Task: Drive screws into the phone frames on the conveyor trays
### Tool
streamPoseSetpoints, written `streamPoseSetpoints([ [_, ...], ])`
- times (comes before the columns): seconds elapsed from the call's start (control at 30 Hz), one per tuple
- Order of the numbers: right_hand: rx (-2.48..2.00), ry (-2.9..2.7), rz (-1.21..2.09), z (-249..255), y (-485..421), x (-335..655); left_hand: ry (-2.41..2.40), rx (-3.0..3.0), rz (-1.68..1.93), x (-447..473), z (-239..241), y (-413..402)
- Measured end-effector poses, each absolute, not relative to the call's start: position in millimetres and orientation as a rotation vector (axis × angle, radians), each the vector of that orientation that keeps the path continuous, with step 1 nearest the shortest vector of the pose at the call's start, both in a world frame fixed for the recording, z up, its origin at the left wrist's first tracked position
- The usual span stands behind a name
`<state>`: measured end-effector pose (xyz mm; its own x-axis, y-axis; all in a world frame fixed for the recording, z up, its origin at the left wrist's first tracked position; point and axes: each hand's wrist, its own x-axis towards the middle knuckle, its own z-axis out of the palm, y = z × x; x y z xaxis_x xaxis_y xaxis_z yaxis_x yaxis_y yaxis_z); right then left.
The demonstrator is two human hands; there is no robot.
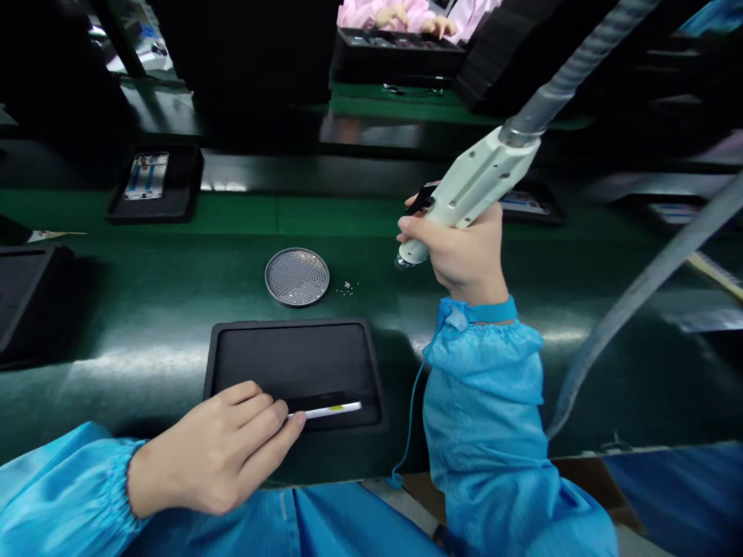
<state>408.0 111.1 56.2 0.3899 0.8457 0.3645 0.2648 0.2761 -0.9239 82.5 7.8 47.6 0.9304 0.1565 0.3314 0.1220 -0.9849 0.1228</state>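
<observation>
In the head view my left hand (216, 447) is closed on a phone (332, 410), seen nearly edge-on, with a white rim and a yellow mark. It is tilted over the front part of a shallow black tray (374, 371). My right hand (464, 251) grips a pale power screwdriver (473, 182) with a black lever, held slanting above the bench, nose down to the left. A ribbed grey hose runs from its upper end. Left of its nose lie a round perforated dish (297, 276) and a few tiny shiny bits (347, 288), perhaps screws.
Black trays with phone parts stand at the back left (154, 184) and behind my right hand (531, 205). A dark box (29, 302) sits at the left edge. A grey hose (632, 309) hangs at right. Across the bench, a pink-sleeved person's hands (392, 15) work over a black tray.
</observation>
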Motion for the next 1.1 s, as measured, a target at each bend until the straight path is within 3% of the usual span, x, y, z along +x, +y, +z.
streamPoseSetpoints([
  [1.1, -1.307, -1.166, 0.607, 49.0, 112.9, 406.5, 0.198, 3.144, 0.252, 109.6, 53.5, 8.1],
])
